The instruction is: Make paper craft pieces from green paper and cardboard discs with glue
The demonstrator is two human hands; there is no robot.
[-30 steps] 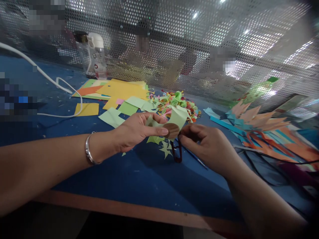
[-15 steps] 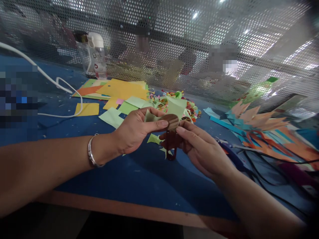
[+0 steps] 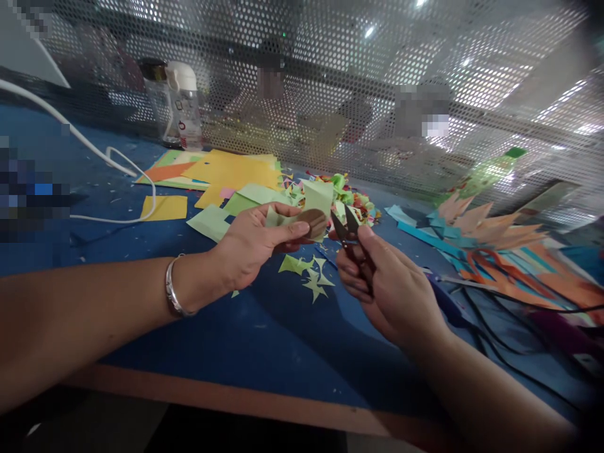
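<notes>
1. The left hand (image 3: pixel 250 242) has barely moved: thumb and fingers are pinched together on pale green paper (image 3: pixel 318 195) and a brown wood-grained disc (image 3: pixel 318 221), the thumb lying over the disc's left part.
2. Below them, a green paper star (image 3: pixel 314 285) on the blue tabletop (image 3: pixel 264 358) has come into plainer view, since the thread snips (image 3: pixel 340 228) no longer hang over it.
3. The thread snips have swung upward, blades parted, just beside the disc. They look poised for cutting; whether a tip touches the paper I cannot tell.
4. The right hand (image 3: pixel 391 277) has drawn off the disc, its fingers curled around the snips' handles.
</notes>
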